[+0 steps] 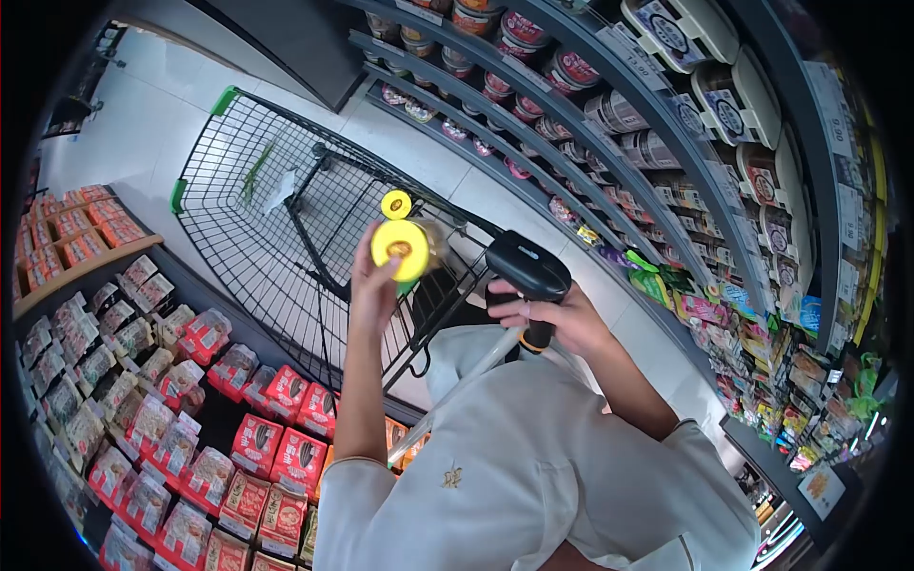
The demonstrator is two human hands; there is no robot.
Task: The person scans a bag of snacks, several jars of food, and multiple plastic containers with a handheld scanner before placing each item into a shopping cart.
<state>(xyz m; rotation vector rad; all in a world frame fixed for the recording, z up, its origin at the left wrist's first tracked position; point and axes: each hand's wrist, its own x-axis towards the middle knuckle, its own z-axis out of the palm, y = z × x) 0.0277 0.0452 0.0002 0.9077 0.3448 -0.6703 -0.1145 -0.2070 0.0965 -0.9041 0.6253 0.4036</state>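
Observation:
My left hand [374, 285] is closed on a clear jar with a yellow lid [400, 249], held above the near end of a shopping cart [276, 205]. A smaller round yellow lid [396, 204] shows just beyond the jar; what it sits on is unclear. To the right, the fingers of my right hand [562, 316] are wrapped round the grip of a black handheld scanner [526, 266], close to the cart's handle end. Inside the cart lie a white slip [281, 193] and a thin green item [255, 174].
Shelves of cups and tubs [571, 71] run along the right. Red packaged boxes [257, 443] fill a display at the lower left, with orange boxes [81, 233] behind it. Pale floor tiles [157, 76] show beyond the cart.

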